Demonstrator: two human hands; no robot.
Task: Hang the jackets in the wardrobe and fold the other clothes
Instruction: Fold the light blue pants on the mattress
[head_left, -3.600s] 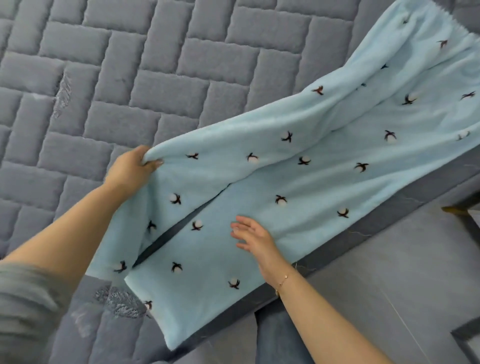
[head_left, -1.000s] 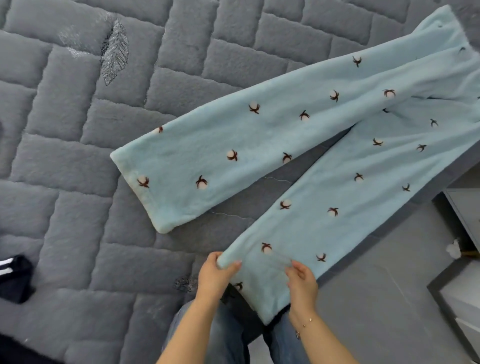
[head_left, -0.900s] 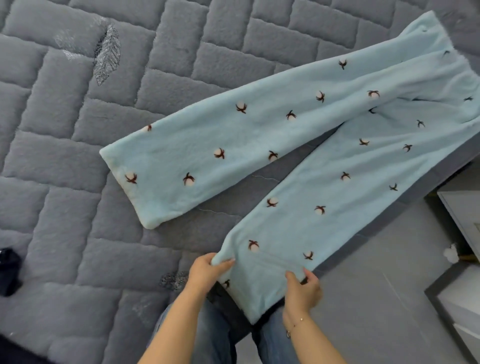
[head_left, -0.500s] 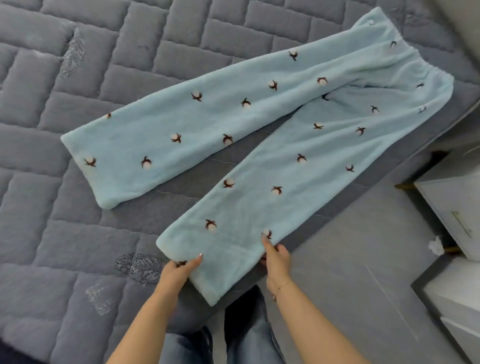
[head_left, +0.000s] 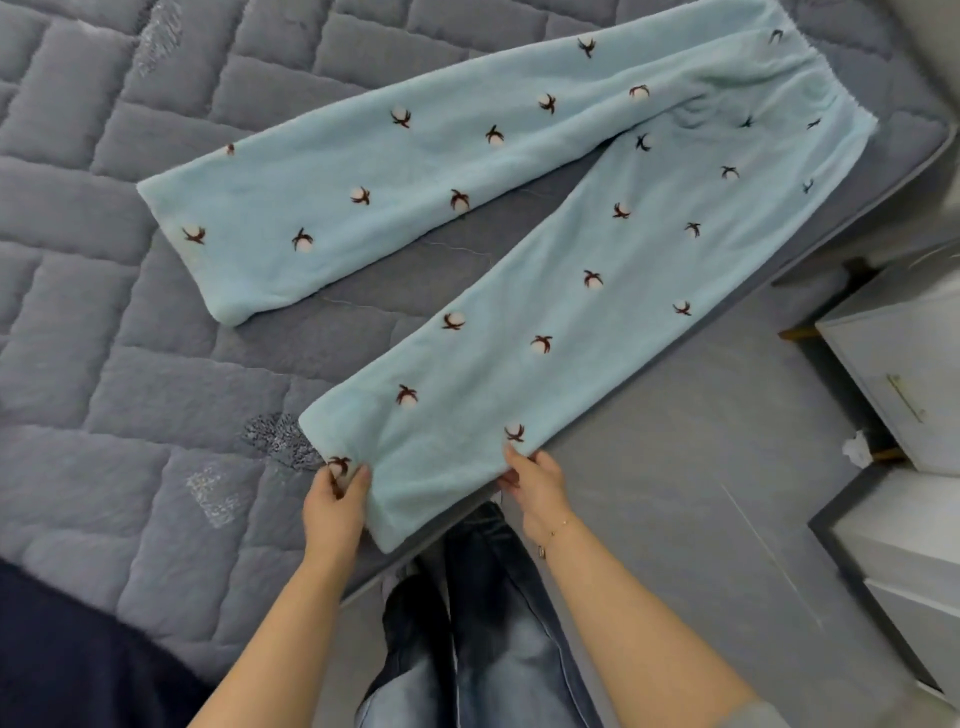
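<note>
- Light-blue fleece pyjama trousers (head_left: 519, 291) lie spread on the grey quilted mattress (head_left: 130, 338).
- Left hand (head_left: 335, 506) pinches the near cuff's corner.
- Right hand (head_left: 535, 486) pinches that cuff's opposite edge, at the mattress edge.

The trousers (head_left: 519, 218) lie spread on the mattress (head_left: 104, 364), waist toward 1 o'clock, legs parted toward 9 and 6 o'clock. The nearer leg's hem overhangs the mattress edge at 6 o'clock, with the left hand (head_left: 335, 506) and right hand (head_left: 535, 488) at its two corners. A cabinet (head_left: 898, 364) stands at 3 o'clock on the floor (head_left: 701, 441).
</note>
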